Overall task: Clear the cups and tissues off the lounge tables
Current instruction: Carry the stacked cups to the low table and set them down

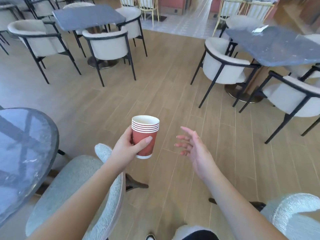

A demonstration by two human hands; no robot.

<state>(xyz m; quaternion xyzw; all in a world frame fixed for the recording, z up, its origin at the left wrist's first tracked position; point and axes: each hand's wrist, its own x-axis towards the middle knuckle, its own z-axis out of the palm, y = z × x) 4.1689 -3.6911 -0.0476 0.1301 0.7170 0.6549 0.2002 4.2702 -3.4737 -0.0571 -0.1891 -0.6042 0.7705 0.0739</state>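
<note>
Round dark table (pixel 26 144) at 9 o'clock. Left hand (pixel 126 146) grips a nested stack of red paper cups (pixel 145 135), upright, at centre above the wood floor (pixel 155 87). Right hand (pixel 192 144), just beside it, is empty, fingers spread and relaxed. White tissue (pixel 259 29) lies on the dark table (pixel 280 47) at 2 o'clock.

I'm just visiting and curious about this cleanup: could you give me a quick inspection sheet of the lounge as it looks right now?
Surface: wooden plank floor; dark tables around it.
Job's things: stack of red paper cups gripped in left hand; white tissue lying on the far right table.
Clutter: nothing seen on the left round table or the far left table.
Grippers: right hand holds nothing, fingers spread.
Cables: nothing seen.
Surroundings: cream armchairs, grey chair near.
</note>
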